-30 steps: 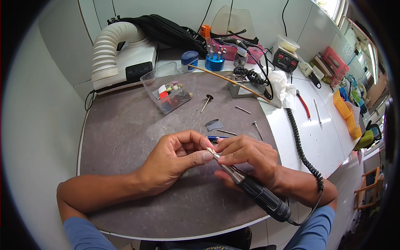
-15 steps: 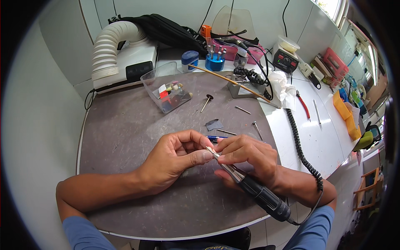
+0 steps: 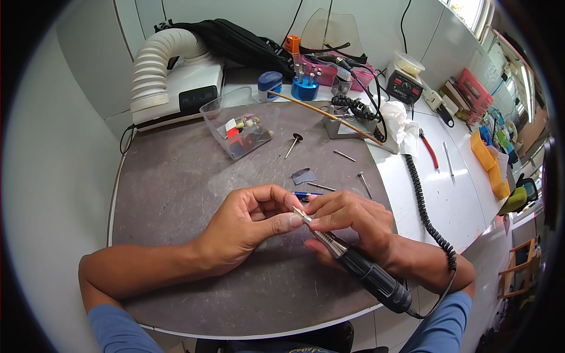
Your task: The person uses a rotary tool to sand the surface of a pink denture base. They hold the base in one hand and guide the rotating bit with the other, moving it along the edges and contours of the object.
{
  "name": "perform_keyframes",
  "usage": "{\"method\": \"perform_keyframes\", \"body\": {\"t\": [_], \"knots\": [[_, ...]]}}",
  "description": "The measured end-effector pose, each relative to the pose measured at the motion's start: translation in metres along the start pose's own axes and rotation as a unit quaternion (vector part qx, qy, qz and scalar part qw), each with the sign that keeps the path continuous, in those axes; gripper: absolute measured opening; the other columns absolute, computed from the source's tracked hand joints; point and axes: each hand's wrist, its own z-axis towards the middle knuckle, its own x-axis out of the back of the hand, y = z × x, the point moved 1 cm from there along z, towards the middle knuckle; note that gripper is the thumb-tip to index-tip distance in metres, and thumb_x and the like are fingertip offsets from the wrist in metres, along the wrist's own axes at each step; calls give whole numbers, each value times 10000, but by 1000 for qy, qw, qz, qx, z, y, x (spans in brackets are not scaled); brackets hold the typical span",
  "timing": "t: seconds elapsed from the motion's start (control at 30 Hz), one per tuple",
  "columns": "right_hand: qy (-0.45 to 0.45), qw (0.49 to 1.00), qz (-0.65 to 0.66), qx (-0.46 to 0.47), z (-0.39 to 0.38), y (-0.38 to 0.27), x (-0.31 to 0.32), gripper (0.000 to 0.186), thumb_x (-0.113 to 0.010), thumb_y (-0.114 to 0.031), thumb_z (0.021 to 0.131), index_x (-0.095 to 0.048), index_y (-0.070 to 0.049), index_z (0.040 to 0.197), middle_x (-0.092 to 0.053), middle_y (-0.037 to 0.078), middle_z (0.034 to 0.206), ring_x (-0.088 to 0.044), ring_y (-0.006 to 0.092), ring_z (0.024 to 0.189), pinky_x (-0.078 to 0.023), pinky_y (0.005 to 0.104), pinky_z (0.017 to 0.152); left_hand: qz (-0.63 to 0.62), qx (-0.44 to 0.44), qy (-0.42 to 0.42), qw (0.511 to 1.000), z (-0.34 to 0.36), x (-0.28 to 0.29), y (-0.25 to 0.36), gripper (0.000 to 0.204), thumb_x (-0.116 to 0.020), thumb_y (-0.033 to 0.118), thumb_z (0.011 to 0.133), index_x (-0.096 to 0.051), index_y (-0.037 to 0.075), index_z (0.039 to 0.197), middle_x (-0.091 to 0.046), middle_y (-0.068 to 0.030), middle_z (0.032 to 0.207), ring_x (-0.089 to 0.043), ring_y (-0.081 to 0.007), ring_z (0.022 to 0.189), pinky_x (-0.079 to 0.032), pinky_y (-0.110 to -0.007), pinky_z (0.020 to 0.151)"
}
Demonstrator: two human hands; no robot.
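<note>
From my remote station, I observe the brown bench mat [image 3: 176, 170] spanning the workspace. Over it, the left hand [image 3: 244, 226] and right hand [image 3: 356, 223] sit close together. The right is wrapped around the black rotary handpiece [image 3: 374, 277], nose angled up-left. The left's thumb and fingertips pinch a small pale piece [image 3: 300, 212] at that nose; I cannot tell its shape.

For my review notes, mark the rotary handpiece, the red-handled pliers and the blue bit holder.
Rotary handpiece [image 3: 372, 274]: head view, on its black body.
Red-handled pliers [image 3: 431, 153]: head view, on a red handle.
Blue bit holder [image 3: 304, 90]: head view, on the front of its round base.
</note>
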Motion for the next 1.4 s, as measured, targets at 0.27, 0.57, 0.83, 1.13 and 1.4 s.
{"method": "perform_keyframes", "body": {"t": [0.27, 0.57, 0.83, 1.13, 1.4], "knots": [[4, 1000, -2, -1, -1, 1, 0, 298, -789, 14, 691, -616, 24, 934, -651, 144, 865, -688, 286, 860, -567, 392, 825, 3, -1, 1, 1000, 0, 0, 0, 185, -673, 39, 880, -584, -9, 1036, -626, -82, 1022, -608, -129, 981, -486, -269, 895], [-2, 1000, -6, 4, 0, 1, 0, 299, -790, 14, 693, -612, 28, 933, -651, 149, 865, -691, 289, 866, -571, 396, 828, 8, -2, 4, 1000, 0, 0, -1, 176, -666, 41, 887, -585, -10, 1034, -628, -80, 1024, -608, -127, 982, -484, -266, 900], [8, 1000, -7, 5, -2, 2, 0, 298, -793, 7, 695, -609, 30, 928, -652, 154, 856, -694, 295, 861, -575, 398, 818, 11, -5, 5, 1000, 0, 0, -1, 173, -661, 39, 890, -585, -10, 1037, -625, -77, 1022, -602, -125, 990, -486, -264, 893], [1, 1000, -15, 7, 0, 1, -1, 296, -792, 8, 695, -612, 20, 930, -655, 146, 857, -692, 291, 858, -576, 393, 807, 1, 4, 4, 1000, 0, 0, -1, 173, -662, 37, 888, -588, -14, 1035, -623, -75, 1020, -605, -119, 966, -485, -253, 882], [14, 1000, -16, 8, -1, 2, -1, 306, -798, 8, 693, -600, 20, 926, -654, 152, 855, -693, 284, 848, -580, 402, 810, 3, -2, -4, 1000, 0, -1, 0, 171, -659, 45, 895, -577, 2, 1038, -613, -59, 1020, -595, -114, 983, -478, -254, 886]]}}
